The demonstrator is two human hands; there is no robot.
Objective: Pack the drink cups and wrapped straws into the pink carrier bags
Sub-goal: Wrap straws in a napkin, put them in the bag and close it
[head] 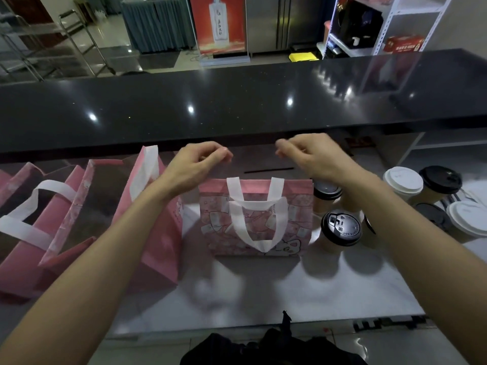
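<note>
Far left: two pink carrier bags (39,233) standing open on the white worktop (263,293), white handles flopped over; insides dark, contents not readable, so can't tell whether packed. Just right of them, a third pink bag (155,219) upright, one handle sticking up.

Centre: flat printed pink bag (257,219) facing the camera w/ white handles hanging down the front, apparently still folded and prob. empty. Left hand (193,164) and right hand (313,154) raised above and behind it, apart from each other, neither touching the bag. Both w/ fingers curled toward thumb; blur makes it hard to say if anything thin is pinched, so grip state of each: can't tell. Thin dark straw-like stick (268,169) lying behind the bag, between the hands.

Right: black-lidded cup (340,227) just beside the printed bag, another behind it, then white-lidded cups (403,183) and more black lids further right, all outside the bags. Wrapped straws (471,196) possibly at far right edge, not clear.

Judgement: early to mid task; most cups and straws still to go in.

Room: glossy black counter ledge (237,106) above the worktop, red poster stand (218,25), steel fridge, white shelving at right, tiled floor.
</note>
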